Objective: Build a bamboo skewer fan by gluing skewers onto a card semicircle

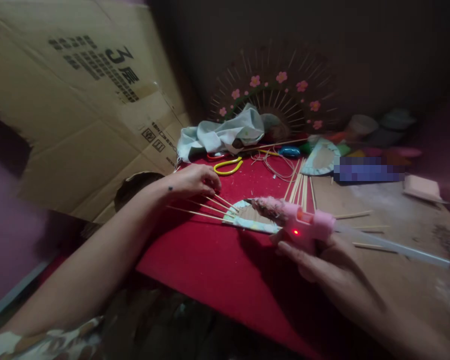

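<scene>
A pink hot glue gun (311, 222) with a lit red light is gripped in my right hand (318, 265). Its dark, crusted nozzle points left over a half-round cardboard piece (257, 215) edged with pale patterned cloth. A clear glue stick (401, 245) sticks out of the gun's rear. Several thin wooden sticks (198, 213) fan out leftward from the piece. At the outer end of one upper stick (227, 202), my left hand (200, 180) has its fingers curled closed around it. The gun hides the right part of the cardboard piece.
A large cardboard sheet (86, 115) leans at the left. Behind lie crumpled cloth (225, 130), yellow-handled pliers or scissors (228, 166), string (279, 167) and another half-round piece (322, 157) with sticks. A flowered stick fan (277, 85) stands at the back. Red cloth (195, 260) covers the table.
</scene>
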`<state>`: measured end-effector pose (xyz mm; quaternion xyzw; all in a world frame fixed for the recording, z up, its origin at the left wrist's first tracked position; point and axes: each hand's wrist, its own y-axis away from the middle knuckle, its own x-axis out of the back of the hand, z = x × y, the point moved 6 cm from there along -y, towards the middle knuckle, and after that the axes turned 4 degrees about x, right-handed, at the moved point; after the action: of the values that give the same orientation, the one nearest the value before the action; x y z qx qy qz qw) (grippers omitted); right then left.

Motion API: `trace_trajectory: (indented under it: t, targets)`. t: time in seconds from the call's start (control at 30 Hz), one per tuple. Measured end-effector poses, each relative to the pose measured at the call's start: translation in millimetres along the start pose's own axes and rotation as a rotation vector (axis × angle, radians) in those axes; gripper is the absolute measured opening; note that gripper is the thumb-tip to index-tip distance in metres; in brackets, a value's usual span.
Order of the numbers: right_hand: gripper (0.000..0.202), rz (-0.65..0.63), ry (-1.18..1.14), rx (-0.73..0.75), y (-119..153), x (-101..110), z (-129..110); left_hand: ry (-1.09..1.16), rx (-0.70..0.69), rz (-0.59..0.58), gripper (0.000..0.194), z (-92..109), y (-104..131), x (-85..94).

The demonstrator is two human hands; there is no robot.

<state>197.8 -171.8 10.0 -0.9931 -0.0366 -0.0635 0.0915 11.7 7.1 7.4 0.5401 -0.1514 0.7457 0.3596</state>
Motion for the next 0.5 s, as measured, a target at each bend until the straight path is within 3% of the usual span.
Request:
trace_trajectory:
  t: [0.13, 0.3, 0.5]
  targets:
    - [0.040, 0.041, 0.019, 0.014, -4, 1, -2, -0.012, -0.096, -0.028, 0.013, 11, -3, -11.9]
    - [0.026, 0.090, 0.050, -0.137, -11, 1, 8, 0.010, -0.169, 0.014, 0.015, 15, -2, -12.2]
    - [0.027, 0.055, -0.240, -0.286, -25, -15, 25, -0.106, -0.251, 0.071, 0.020, 21, 2, -9.9]
